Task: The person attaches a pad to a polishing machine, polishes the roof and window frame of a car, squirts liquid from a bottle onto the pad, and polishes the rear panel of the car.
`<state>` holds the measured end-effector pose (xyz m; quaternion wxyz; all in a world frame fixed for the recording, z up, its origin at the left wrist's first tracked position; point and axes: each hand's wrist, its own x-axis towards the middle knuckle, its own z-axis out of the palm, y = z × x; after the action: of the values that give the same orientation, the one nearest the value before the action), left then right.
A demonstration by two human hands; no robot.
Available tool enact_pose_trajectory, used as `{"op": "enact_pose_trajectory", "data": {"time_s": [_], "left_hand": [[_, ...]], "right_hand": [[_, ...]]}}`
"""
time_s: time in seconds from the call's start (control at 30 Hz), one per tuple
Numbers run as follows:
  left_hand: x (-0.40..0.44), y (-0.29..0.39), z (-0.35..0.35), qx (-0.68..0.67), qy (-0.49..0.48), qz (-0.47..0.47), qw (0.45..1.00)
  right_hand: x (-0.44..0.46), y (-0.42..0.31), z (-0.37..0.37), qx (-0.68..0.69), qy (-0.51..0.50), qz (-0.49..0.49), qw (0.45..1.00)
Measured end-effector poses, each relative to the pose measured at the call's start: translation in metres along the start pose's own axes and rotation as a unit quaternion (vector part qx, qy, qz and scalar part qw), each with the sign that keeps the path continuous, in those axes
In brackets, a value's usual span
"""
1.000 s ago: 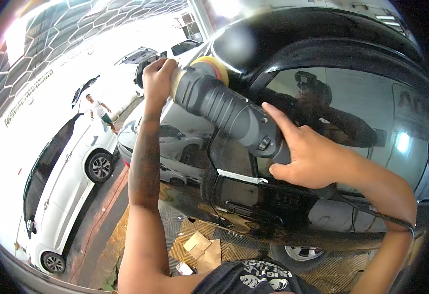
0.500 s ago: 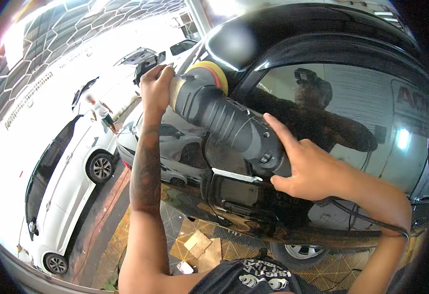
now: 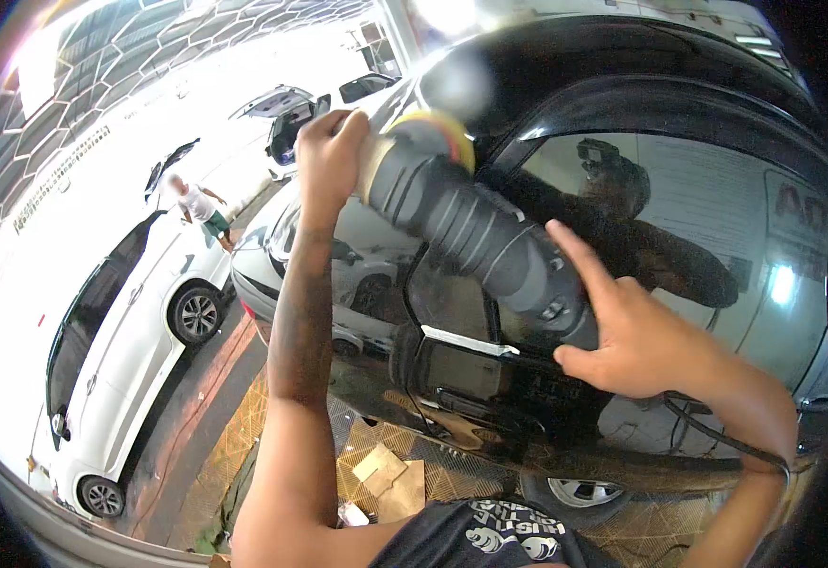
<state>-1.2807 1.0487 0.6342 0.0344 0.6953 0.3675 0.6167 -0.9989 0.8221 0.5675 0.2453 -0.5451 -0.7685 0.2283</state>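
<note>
"One ribbed black plastic polisher (image 3: 485, 248): where?"

"Two o'clock, before the glossy black car (image 3: 641, 90). Left hand (image 3: 331, 163), fingers clamped on its tan front end (image 3: 371, 170), eleven; right hand (image 3: 646, 343) grips its rear (image 3: 575, 320), thumb and forefinger apart, toward four."

"Round yellow-and-red pad (image 3: 462, 142)?"

"Twelve, at the polisher's head."

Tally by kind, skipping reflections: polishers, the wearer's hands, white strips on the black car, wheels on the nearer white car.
Polisher: 1
Hands (left hand, right hand): 2
White strip: 1
Wheels (upper wheel, lower wheel): 2
Total: 6
</note>
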Motion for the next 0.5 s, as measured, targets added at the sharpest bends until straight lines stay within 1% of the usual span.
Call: {"op": "enact_pose_trajectory", "data": {"time_s": [0.03, 0.07, 0.13, 0.17, 0.2, 0.3, 0.33, 0.37, 0.4, 0.47, 0.5], "left_hand": [[-0.007, -0.010, -0.007, -0.002, -0.002, 0.001, 1.000], [-0.015, -0.021, -0.014, 0.003, 0.008, -0.003, 1.000], [-0.026, -0.034, -0.022, 0.005, 0.017, -0.010, 1.000], [-0.028, -0.037, -0.024, 0.003, 0.016, -0.025, 1.000], [-0.031, -0.032, -0.025, 0.003, 0.016, -0.039, 0.999], [-0.025, -0.008, -0.017, 0.023, 0.015, -0.005, 1.000], [-0.019, -0.004, -0.011, 0.040, 0.007, 0.009, 0.999], [-0.009, -0.004, -0.001, 0.014, 0.014, 0.030, 0.999], [-0.001, 0.004, 0.006, 0.014, 0.014, 0.030, 0.999], [0.013, 0.031, 0.016, 0.032, -0.012, 0.063, 0.997], [0.020, 0.043, 0.020, 0.041, -0.025, 0.060, 0.997]], "right_hand": [[0.006, 0.001, 0.007, -0.009, -0.023, -0.006, 1.000], [0.011, 0.001, 0.013, -0.009, -0.022, -0.003, 1.000], [0.018, -0.001, 0.024, -0.034, -0.040, -0.032, 0.998], [0.020, -0.001, 0.025, -0.011, -0.061, -0.027, 0.998], [0.018, 0.000, 0.024, -0.011, -0.060, -0.026, 0.998], [0.009, -0.001, 0.018, -0.013, -0.048, -0.010, 0.999], [0.002, -0.005, 0.011, -0.041, -0.032, 0.021, 0.998], [-0.005, -0.008, 0.005, -0.069, -0.016, 0.053, 0.996], [-0.009, -0.007, 0.000, -0.069, -0.016, 0.053, 0.996], [-0.017, -0.001, -0.012, -0.043, 0.042, 0.037, 0.998], [-0.019, 0.004, -0.016, -0.019, 0.055, 0.013, 0.998]]}}
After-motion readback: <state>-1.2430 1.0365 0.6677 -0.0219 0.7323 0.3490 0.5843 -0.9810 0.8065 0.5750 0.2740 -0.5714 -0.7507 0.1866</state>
